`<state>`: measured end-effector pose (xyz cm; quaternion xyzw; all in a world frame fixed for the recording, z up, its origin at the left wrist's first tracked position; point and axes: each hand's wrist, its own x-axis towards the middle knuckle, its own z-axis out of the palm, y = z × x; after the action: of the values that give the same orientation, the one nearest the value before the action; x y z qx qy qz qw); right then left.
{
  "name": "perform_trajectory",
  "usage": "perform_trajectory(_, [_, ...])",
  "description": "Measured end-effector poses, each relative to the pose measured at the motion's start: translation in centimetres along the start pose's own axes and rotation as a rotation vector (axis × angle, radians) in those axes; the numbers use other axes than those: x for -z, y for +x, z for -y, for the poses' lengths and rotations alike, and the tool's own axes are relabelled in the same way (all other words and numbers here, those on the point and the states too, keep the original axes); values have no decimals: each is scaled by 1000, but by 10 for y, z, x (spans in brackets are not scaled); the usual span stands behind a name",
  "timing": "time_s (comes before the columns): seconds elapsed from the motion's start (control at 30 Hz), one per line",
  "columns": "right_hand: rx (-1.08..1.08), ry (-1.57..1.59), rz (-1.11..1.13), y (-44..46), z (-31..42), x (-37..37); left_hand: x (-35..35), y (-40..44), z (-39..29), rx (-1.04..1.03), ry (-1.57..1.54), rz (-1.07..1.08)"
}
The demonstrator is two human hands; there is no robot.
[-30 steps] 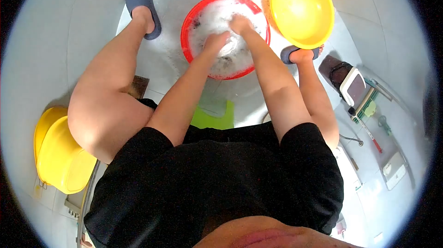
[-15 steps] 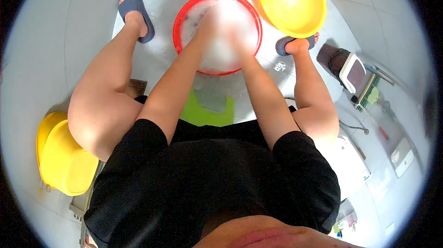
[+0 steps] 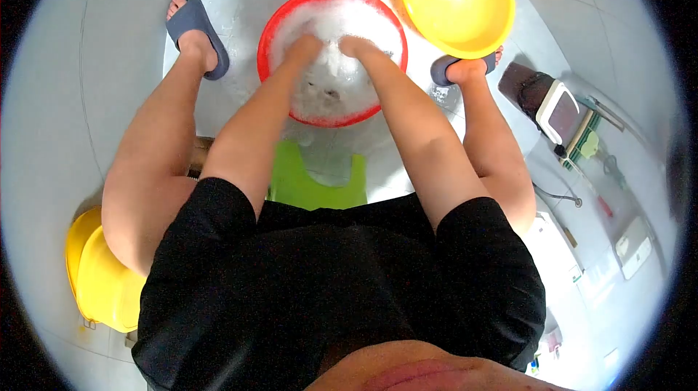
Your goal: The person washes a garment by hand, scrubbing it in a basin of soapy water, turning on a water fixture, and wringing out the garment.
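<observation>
A red basin stands on the floor between my feet, full of white suds. My left hand dips into the suds left of the middle, with its fingers hidden under the foam. Just to the right, my right hand is sunk in the same foam, its fingers also covered. A small gap of suds separates the two hands. Dark patches show through the foam nearer to me; what they are I cannot make out.
A yellow basin stands right of the red one, close to my right slipper. My left slipper is at the left. A green plastic stool lies below me. Yellow containers stand at lower left, a bin at right.
Both hands were blurred and closer together, farther into the basin; now they are apart and drawn slightly back. Dark patches have come into view in the near foam.
</observation>
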<state>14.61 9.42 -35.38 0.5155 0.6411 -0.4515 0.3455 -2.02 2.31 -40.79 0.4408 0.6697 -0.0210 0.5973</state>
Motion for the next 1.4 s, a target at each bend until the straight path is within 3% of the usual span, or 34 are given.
perform_trajectory(0.07, [41,-29,-103,7,-3,-5,-9,-5,4,54,-6,38])
perform_trajectory(0.1, [40,-27,-107,-2,1,-9,-27,-28,0,-71,-74,-372])
perform_trajectory(0.13, [23,116,-360,-19,7,-15,-35,-52,-9,-198,-145,-786])
perform_trajectory(0.17, [8,258,-614,-36,13,-17,-36,-60,-12,-202,-149,-794])
perform_trajectory(0.33, [199,343,-836,-101,24,-19,-33,-101,-14,11,-582,-767])
perform_trajectory(0.43, [193,565,-998,-129,34,-12,-46,-78,-3,106,-474,-925])
perform_trajectory(0.47, [199,550,-1004,-137,35,-6,-41,-78,-4,101,-490,-928])
perform_trajectory(0.53, [369,705,-852,-165,45,18,-9,-100,-21,278,-661,-573])
perform_trajectory(0.57, [455,551,-871,-181,51,26,-25,-42,27,254,-629,-646])
perform_trajectory(0.67, [504,546,-748,-239,74,52,1,-68,-10,341,-385,-629])
perform_trajectory(0.7, [534,505,-802,-245,75,55,8,-89,-34,334,-392,-638])
perform_trajectory(0.77, [601,607,-776,-252,72,61,14,-144,-79,-80,-368,-980])
perform_trajectory(0.8, [659,718,-742,-257,70,64,18,-154,-87,-83,-372,-981])
perform_trajectory(0.87, [731,698,-739,-279,70,75,25,-172,-99,-336,-718,-742])
perform_trajectory(0.93, [753,917,-610,-310,75,81,26,-172,-102,-368,-667,-760])
perform_trajectory(1.0, [789,954,-599,-332,77,86,31,-144,-99,-737,-418,-1268])
perform_trajectory(1.03, [812,988,-576,-344,76,89,38,-137,-96,-742,-415,-1273])
perform_trajectory(1.1, [847,1083,-557,-364,76,93,48,-135,-92,-594,-1172,-444])
perform_trajectory(1.13, [853,1084,-559,-372,77,97,49,-139,-94,-598,-1168,-446])
perform_trajectory(1.2, [895,1204,-542,-388,76,102,52,-152,-104,-691,-563,-930])
perform_trajectory(1.23, [907,1233,-562,-393,77,103,58,-168,-113,-698,-558,-932])
perform_trajectory(1.3, [901,1225,-623,-405,80,110,73,-206,-134,-934,-669,-691])
perform_trajectory(1.33, [886,1217,-679,-409,80,111,80,-230,-147,-934,-662,-690])
perform_trajectory(1.4, [899,1224,-668,-407,75,115,94,-284,-177,-992,-832,-390])
